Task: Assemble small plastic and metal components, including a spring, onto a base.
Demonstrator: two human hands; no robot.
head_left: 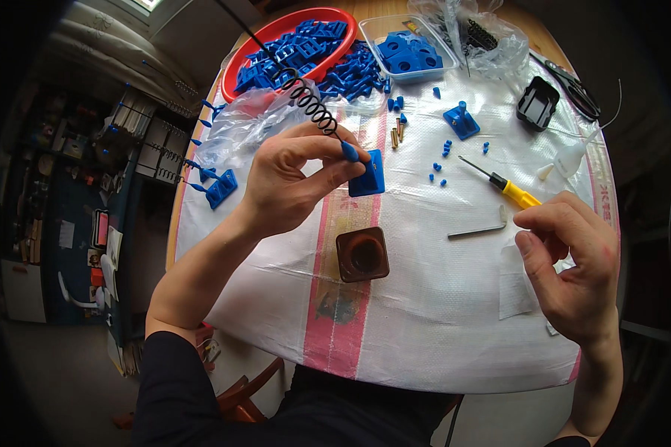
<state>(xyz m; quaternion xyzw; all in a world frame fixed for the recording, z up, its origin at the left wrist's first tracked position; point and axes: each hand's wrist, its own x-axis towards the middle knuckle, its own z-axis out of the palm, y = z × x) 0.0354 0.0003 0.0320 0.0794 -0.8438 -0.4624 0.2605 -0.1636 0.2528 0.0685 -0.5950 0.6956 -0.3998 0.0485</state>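
Pinching a small blue end piece (350,151) between thumb and forefinger, the left hand (356,162) shows a narrow grip in the head view. A black coiled wire (309,100) runs up from that piece toward the red basin. The piece sits above the middle of the desk (529,31), in front of a blue square plate (373,179); whether the fingers touch the plate, I cannot tell. The right hand (522,227) curls loosely, its grip a narrow gap with nothing visible in it. Just beyond its forefinger lies a yellow-and-black screwdriver (519,194); contact between them is unclear.

Nearer the person than the plate stands a brown square pot (362,255) with a round dark hollow. A bent metal rod (479,232) lies to its right. A white woven sheet (425,320) with reddish stripes covers most of the surface. Toward the far side, the red basin (328,13) is heaped with blue parts, next to a clear tub (419,76) containing blue plates. Brass pieces (397,135), small blue beads (438,167) and a blue stand (462,123) are scattered between there and the screwdriver. A black tray (537,103), black-handled scissors (578,89) and a translucent bottle (570,159) lie to the right; at left, another blue stand (220,188) rests near a crumpled clear bag (246,130).
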